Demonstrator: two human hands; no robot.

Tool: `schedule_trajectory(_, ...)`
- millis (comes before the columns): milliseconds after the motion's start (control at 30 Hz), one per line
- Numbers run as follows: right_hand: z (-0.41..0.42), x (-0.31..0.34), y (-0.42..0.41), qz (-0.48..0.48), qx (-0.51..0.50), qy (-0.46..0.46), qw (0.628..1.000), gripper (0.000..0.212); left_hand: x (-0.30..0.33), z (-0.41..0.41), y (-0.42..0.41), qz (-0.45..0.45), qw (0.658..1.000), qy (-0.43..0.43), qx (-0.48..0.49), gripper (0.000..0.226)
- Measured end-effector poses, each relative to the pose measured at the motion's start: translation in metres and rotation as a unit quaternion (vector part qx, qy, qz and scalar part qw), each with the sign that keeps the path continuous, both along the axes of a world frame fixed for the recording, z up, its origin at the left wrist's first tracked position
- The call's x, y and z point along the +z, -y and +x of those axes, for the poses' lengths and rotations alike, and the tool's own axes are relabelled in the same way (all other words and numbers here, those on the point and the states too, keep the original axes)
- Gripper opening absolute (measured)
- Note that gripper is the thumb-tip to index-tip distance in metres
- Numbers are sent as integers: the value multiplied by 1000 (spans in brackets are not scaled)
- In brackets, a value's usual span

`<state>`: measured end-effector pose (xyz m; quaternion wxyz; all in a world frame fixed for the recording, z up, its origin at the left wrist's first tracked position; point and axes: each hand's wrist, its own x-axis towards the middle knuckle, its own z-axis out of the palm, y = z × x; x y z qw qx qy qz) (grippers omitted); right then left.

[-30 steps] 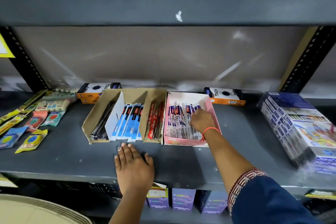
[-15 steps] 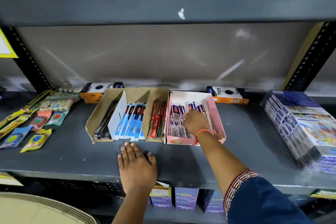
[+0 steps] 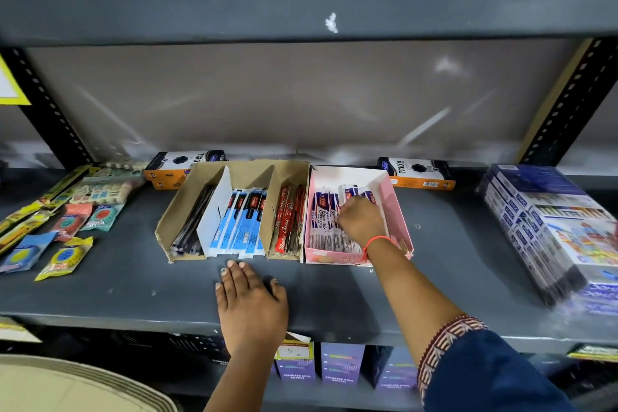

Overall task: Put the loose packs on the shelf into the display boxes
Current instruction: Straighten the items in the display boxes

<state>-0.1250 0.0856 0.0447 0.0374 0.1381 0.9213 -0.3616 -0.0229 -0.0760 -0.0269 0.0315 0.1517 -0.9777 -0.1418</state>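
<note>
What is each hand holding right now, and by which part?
The left hand lies flat on the shelf, holding nothing. The right hand is among the packs in the pink box; its grip cannot be told.

Grey metal shelving (perforated black uprights), glossy beige back panel.

shelf: carries all items | centre: four display boxes side by side, packs inside | behind boxes: two cartons, left and right | left: loose packs | right: stacked bundle | right hand: in rightmost box | left hand: flat on shelf before boxes
</note>
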Motion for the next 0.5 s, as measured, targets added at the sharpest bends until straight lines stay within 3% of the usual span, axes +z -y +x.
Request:
schedule_trajectory(200, 8, 16, -36, 35, -65, -62, 995, 23, 0, 0, 0, -2, 1000, 11, 6, 89)
schedule_trajectory(500, 21, 4, -18, 209, 55, 23, 976, 33, -1, 0, 1, -2, 1000, 4, 5, 101)
